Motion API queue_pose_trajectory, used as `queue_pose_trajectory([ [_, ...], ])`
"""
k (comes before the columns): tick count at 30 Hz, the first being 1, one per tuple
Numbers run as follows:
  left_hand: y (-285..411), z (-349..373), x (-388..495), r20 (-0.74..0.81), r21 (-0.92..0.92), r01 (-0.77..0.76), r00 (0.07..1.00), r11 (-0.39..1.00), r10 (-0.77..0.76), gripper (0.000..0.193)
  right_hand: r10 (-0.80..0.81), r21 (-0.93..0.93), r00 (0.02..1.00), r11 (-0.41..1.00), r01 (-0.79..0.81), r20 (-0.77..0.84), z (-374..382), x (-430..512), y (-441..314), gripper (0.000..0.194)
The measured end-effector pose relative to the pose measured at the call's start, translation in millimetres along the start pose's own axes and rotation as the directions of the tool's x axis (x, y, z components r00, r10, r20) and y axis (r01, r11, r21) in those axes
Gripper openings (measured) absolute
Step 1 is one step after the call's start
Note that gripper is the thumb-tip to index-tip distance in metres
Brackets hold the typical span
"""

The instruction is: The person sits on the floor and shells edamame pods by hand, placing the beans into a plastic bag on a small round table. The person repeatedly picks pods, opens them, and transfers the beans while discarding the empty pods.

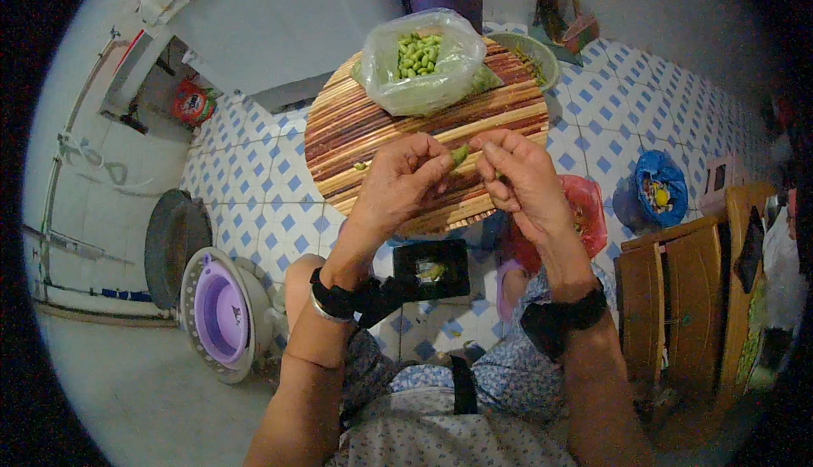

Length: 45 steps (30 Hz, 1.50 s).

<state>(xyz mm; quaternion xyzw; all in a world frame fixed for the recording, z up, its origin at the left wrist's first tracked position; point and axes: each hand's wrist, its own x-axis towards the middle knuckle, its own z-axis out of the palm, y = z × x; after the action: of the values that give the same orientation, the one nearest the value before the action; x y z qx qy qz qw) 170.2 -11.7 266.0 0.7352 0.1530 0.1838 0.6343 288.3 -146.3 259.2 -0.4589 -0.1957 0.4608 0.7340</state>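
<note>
My left hand (409, 175) pinches a green bean pod (459, 155) between thumb and forefinger, above a round striped wooden board (343, 130). Close on the pod's right, my right hand (521, 181) has its thumb and forefinger together; whether anything is between them cannot be told. Farther back on the board stands an open clear plastic bag (406, 95) holding shelled green beans (419, 55). A small green piece (361, 166) lies near the board's left edge.
Behind the board at right is a green basin (551, 64) with pods. A red plastic bag (587, 206) sits below my right hand, a black tray (460, 270) on the tiled floor between my legs. A blue-lined bin (673, 206) and wooden cabinet (692, 289) stand right; nested basins (203, 314) stand left.
</note>
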Motion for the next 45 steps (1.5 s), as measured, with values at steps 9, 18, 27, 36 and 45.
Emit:
queue_pose_trajectory([
  [9,2,-16,-4,0.084,-0.112,0.190,0.980,0.975,-0.181,0.018,-0.296,-0.512,0.945,0.795,0.325,0.140,10,5,22,0.025],
  [18,-3,-19,-1,-0.070,0.119,0.087,0.994,0.989,-0.079,0.019,-0.399,-0.801,0.869,0.394,0.450,0.292,18,1,22,0.018],
  [27,10,-15,-5,0.119,-0.292,0.209,0.976,0.933,-0.182,0.013,-0.200,-0.657,0.962,0.703,0.272,0.184,17,1,19,0.017],
  [36,6,-14,-4,0.074,-0.238,0.202,0.979,0.950,-0.189,0.016,-0.201,-0.563,0.947,0.766,0.311,0.250,15,3,25,0.012],
  [45,5,-5,-4,-0.011,-0.216,0.150,0.988,0.965,-0.156,0.013,-0.271,-0.653,0.950,0.694,0.304,0.155,16,0,20,0.018],
])
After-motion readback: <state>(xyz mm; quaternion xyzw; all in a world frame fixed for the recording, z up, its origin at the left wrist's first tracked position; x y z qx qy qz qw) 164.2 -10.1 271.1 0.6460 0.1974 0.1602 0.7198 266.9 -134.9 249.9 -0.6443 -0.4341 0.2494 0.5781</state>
